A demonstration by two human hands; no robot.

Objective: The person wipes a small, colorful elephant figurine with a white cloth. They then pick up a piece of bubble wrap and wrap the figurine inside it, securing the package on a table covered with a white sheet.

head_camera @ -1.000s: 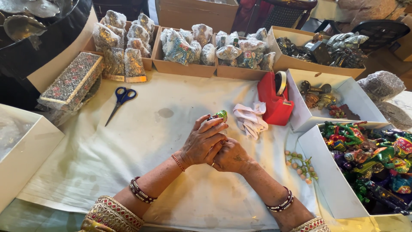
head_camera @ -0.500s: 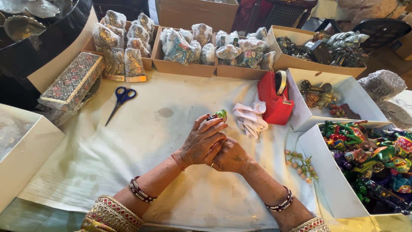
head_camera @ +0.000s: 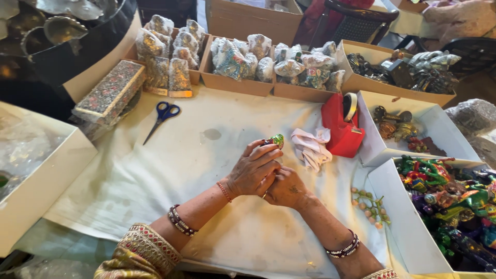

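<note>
Both hands sit together at mid-cloth; the left hand (head_camera: pixel 254 172) is clenched over a small painted figurine, green with dark and red markings (head_camera: pixel 275 140), whose tip shows just past the fingertips; the right hand (head_camera: pixel 287 188) presses against the left from the near side, fingers tucked under, so whether it grips the figurine cannot be told.

Risk, as a judgement: only the tip of the piece is exposed, and a slip would drop it onto the white cloth (head_camera: pixel 170 170); paint could chip; the grip looks firm, so this seems unlikely.

Room: open cloth lies to the left of the hands and toward the person; blue-handled scissors (head_camera: pixel 162 118) lie well beyond on the left; a crumpled white rag (head_camera: pixel 311 146) sits just right of the fingertips, a red tape dispenser (head_camera: pixel 341 125) beyond it; a white box of painted figurines (head_camera: pixel 392 206) walls off the right side; a green bead sprig (head_camera: pixel 369 205) lies beside the right wrist.
</note>
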